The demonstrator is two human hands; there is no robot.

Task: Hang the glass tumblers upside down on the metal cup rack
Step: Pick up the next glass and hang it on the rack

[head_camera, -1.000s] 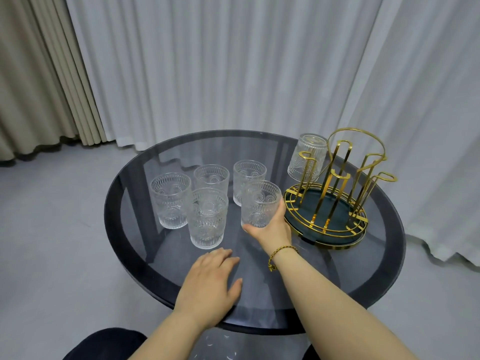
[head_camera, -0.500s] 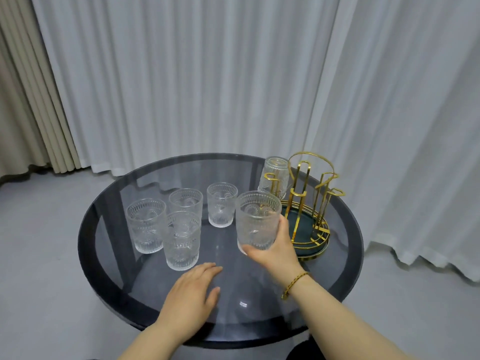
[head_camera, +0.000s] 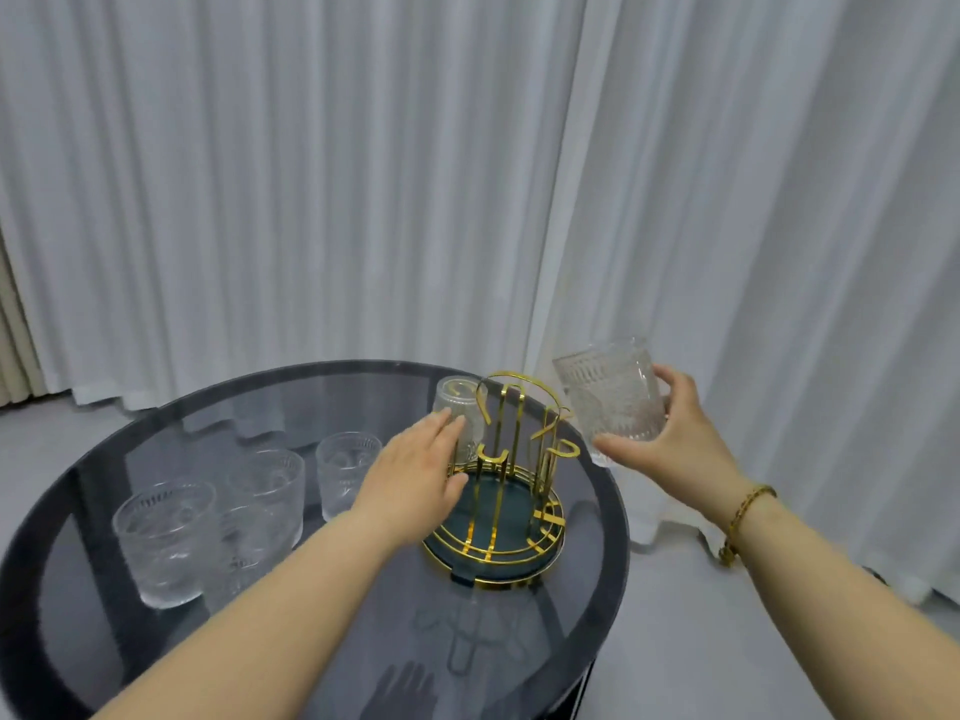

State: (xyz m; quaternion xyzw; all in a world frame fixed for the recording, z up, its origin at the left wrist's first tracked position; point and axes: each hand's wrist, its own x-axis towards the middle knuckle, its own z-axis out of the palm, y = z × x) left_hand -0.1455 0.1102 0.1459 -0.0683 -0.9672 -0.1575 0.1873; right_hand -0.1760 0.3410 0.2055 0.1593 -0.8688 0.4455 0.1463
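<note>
The gold metal cup rack [head_camera: 498, 491] with a dark green base stands at the right of the round table. One glass tumbler [head_camera: 457, 407] hangs upside down on its far left prong. My right hand [head_camera: 670, 439] holds a ribbed glass tumbler [head_camera: 610, 394] in the air to the right of the rack, tilted. My left hand [head_camera: 415, 472] rests with fingers spread against the rack's left side, touching the hung tumbler. Several upright tumblers [head_camera: 161, 543] stand at the table's left.
The round dark glass table [head_camera: 587, 615] ends just right of the rack. White curtains [head_camera: 363, 174] hang close behind the table. Grey floor lies beyond the table edge on the right.
My right hand has lifted the tumbler from the table, carried it right past the rack and tilted it. My left hand left the table front and went to the rack. The view swung right.
</note>
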